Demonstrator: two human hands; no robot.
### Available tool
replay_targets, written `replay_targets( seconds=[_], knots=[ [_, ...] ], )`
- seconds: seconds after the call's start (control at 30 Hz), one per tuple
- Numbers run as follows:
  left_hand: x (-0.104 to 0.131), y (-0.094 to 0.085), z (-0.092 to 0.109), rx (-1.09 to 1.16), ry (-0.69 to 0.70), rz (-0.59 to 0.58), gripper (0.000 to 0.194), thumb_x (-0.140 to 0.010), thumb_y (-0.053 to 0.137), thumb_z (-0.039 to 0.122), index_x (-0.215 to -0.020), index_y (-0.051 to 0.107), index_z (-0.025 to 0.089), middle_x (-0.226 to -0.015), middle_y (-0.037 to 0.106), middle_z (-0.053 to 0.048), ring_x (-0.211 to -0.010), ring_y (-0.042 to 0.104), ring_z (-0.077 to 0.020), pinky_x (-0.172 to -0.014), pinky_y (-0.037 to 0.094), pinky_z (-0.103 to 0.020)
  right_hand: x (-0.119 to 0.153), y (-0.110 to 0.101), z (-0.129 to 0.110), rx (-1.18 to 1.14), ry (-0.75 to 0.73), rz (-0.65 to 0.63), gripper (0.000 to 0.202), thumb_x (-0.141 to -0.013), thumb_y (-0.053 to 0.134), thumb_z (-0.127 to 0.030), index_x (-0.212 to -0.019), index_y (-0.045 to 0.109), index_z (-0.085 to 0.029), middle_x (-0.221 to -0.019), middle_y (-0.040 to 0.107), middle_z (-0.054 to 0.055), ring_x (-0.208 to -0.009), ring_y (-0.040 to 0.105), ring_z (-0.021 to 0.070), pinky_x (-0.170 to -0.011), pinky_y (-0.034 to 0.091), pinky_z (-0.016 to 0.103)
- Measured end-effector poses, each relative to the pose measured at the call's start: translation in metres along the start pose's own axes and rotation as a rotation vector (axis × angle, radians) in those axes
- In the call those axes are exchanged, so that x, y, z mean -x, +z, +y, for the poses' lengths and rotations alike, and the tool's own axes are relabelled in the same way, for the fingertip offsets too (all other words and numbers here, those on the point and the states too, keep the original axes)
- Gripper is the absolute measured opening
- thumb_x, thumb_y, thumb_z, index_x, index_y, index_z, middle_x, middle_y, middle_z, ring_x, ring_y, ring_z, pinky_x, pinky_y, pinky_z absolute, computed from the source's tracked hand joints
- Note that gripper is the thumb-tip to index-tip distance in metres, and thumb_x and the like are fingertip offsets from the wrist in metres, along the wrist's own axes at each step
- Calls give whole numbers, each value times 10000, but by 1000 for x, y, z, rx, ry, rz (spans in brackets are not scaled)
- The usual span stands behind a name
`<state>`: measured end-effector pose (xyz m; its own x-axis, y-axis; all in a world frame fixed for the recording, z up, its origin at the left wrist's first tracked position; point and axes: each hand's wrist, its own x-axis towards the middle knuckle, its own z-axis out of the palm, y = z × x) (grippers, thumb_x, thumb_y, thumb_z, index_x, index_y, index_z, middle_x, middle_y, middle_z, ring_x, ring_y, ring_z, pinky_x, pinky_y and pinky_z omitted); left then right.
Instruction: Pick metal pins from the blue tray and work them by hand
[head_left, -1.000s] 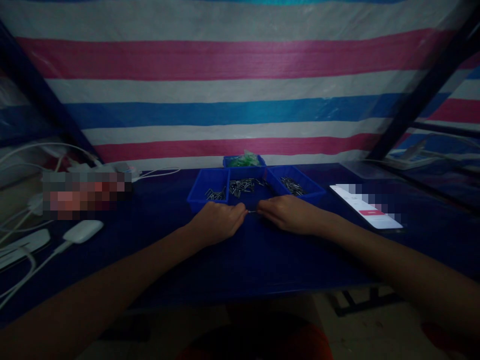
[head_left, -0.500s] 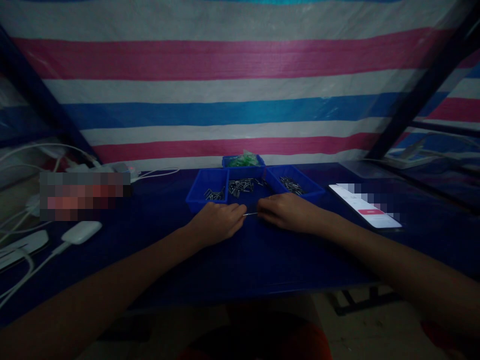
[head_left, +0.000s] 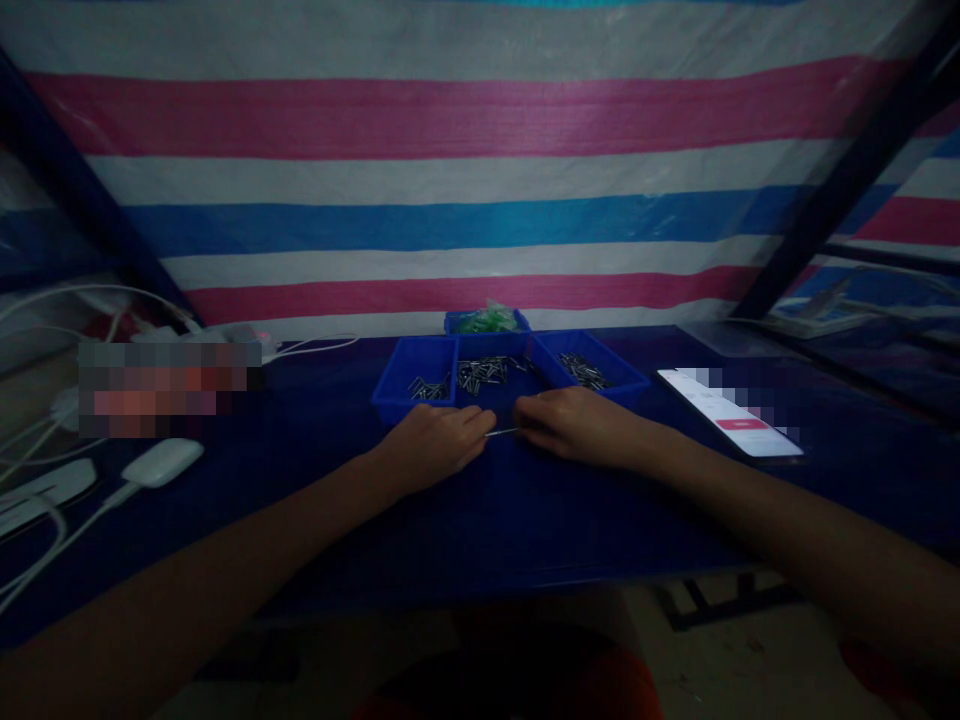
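Note:
A thin metal rod (head_left: 501,432) spans the gap between my two hands, just above the blue table. My left hand (head_left: 439,440) has its fingers closed on the left end of it. On the other end, the fingers of my right hand (head_left: 559,420) are closed too. Both rod ends are hidden by fingers. Beyond my hands lies a loose heap of small metal pieces (head_left: 484,374). A blue bin (head_left: 386,388) with similar pieces stands behind my left hand, and another blue bin (head_left: 626,375) with such pieces stands behind my right.
At the back, a smaller blue bin (head_left: 452,322) holds green plastic-wrapped items (head_left: 486,319). A lit phone (head_left: 727,415) lies to the right. White cables and a white charger (head_left: 163,463) occupy the left side. A striped plastic sheet (head_left: 480,120) hangs behind the blue table (head_left: 480,540).
Almost nothing differs. The thin rod tilts a touch more between my hands, which have stayed nearly in place.

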<state>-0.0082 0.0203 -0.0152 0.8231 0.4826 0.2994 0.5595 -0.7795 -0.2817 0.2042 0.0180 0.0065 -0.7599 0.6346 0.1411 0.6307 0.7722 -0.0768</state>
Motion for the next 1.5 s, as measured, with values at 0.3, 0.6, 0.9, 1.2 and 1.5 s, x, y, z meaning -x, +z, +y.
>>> replay_targets(
  seconds=[0.3,0.6,0.9,1.2,1.5],
  knots=[
    [-1,0,1,-2,-18,10,177,-885,357,272,-824,491,173,-713,582,14,-618,570,-115,-481,349,-223,1,0,0,38,-6,8,124,-865,403,-249,-858,493,-165,-725,575,26,-631,526,124,-561,332,240],
    [-1,-2,4,-7,-38,19,315,-911,278,291,-740,509,162,-634,586,3,-553,556,-116,-476,348,-231,0,2,0,58,-5,12,203,-899,339,-276,-838,495,-161,-704,576,28,-594,511,116,-557,325,243],
    [-1,-2,4,-8,-49,13,261,-891,315,284,-758,504,162,-632,589,6,-555,561,-118,-472,343,-229,-1,2,0,59,-4,15,222,-903,320,-272,-807,487,-163,-665,554,18,-570,492,109,-550,309,241],
    [-1,0,3,-16,-45,17,199,-870,355,270,-775,497,170,-628,589,15,-552,558,-121,-462,330,-237,-2,2,0,52,5,5,231,-902,327,-293,-847,503,-155,-695,575,32,-591,510,120,-554,319,247],
    [-1,0,3,-14,-57,16,254,-886,311,266,-759,507,165,-641,591,10,-567,571,-124,-483,362,-242,-2,2,0,63,1,22,207,-896,347,-269,-827,507,-157,-706,579,30,-596,513,117,-551,323,242]
  ],
)
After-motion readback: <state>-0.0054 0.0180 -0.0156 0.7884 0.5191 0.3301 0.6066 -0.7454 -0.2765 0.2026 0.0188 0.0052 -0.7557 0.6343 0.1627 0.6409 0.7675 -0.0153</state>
